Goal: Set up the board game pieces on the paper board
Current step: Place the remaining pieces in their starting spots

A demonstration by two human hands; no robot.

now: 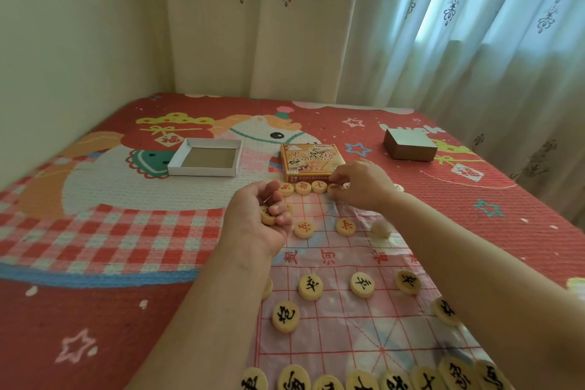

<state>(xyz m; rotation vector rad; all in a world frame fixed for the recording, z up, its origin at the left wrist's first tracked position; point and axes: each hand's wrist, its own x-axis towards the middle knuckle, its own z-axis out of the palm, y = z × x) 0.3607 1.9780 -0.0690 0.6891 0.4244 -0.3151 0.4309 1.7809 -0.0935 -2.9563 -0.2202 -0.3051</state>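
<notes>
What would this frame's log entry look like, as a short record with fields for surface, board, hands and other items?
surface: red patterned bedspread
board: paper xiangqi board, black-lettered pieces on near side, red-lettered pieces on far side
left hand: loosely curled around spare pieces
right hand: fingertips on a piece in the far row
other items: empty white box tray, printed game box, grey box

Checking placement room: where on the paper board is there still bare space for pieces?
Free: the river band of the pink paper board between the red-lettered round wooden pieces and black-lettered ones. Crowded: far row under the right hand and the near edge row.
</notes>
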